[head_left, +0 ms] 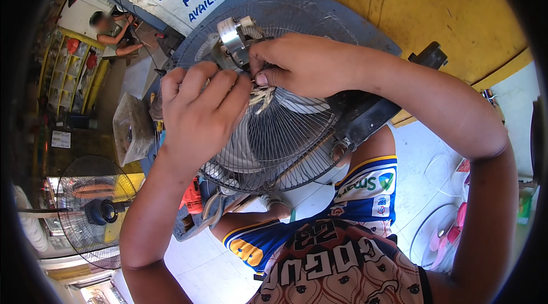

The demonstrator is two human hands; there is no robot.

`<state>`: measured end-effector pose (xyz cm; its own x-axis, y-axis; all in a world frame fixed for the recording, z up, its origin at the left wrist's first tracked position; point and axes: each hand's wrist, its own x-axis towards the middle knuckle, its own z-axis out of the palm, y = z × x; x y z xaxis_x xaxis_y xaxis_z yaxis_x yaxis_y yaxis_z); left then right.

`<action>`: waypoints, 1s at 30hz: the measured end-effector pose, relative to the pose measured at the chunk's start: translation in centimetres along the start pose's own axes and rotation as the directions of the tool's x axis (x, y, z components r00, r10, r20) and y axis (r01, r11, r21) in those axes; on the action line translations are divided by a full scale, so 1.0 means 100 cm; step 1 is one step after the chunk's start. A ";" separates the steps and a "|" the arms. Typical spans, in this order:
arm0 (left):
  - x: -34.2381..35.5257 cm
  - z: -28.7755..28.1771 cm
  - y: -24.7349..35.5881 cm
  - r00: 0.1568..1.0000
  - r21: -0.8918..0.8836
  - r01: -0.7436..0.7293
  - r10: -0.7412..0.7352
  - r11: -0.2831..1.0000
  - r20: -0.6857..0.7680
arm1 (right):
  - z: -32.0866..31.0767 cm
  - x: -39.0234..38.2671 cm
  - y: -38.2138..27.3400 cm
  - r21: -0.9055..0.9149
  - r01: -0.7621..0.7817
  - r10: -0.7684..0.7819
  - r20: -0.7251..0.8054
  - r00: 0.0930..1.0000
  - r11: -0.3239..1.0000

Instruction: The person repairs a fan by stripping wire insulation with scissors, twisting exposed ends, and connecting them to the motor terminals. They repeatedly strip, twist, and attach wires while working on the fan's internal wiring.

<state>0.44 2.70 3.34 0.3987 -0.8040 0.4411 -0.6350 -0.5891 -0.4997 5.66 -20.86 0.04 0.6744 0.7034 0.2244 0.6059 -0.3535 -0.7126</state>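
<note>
A fan head with a round wire guard (297, 138) lies in front of me, its grey blades showing through the wires. On top sits a silver motor (231, 36). My right hand (302, 67) is just beside the motor, thumb and forefinger pinched on a thin wire. Pale bundled wires (261, 100) hang below those fingertips. My left hand (200, 107) meets it from the left, fingers curled and closed; its fingertips are turned away, so what they grip is hidden. The fan's black stand (368, 124) extends to the right, beneath my right forearm.
The fan rests on a blue-grey table (365, 33) against a yellow panel (445, 7). A red-orange tool (194, 197) and pliers (214, 210) lie near my left knee. A plastic container (130, 127) and another fan (94, 210) stand left. Another person (114, 36) sits far left.
</note>
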 end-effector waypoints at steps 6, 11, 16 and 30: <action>0.009 0.005 0.009 0.491 -0.534 0.844 -0.490 0.062 0.720 | 0.003 0.000 -0.002 -0.129 0.147 -0.155 -0.057 0.986 0.981; 0.001 -0.006 0.012 0.892 -0.408 0.448 -0.430 0.795 0.142 | -0.001 -0.004 0.003 -0.073 0.056 -0.056 0.009 0.998 0.996; -0.002 -0.001 0.012 0.996 -0.002 0.048 -0.048 0.999 -0.074 | 0.000 0.001 0.007 -0.005 0.042 -0.042 0.020 0.999 0.999; 0.001 -0.005 0.015 0.951 -0.257 0.307 -0.305 0.917 0.049 | 0.002 0.000 0.006 0.005 0.077 -0.077 0.004 0.997 0.997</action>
<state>-0.75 1.81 2.99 0.6053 -0.5894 0.5350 -0.6296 -0.7658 -0.1313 5.95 -20.96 -0.49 0.6241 0.7310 0.2761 0.6538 -0.2950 -0.6968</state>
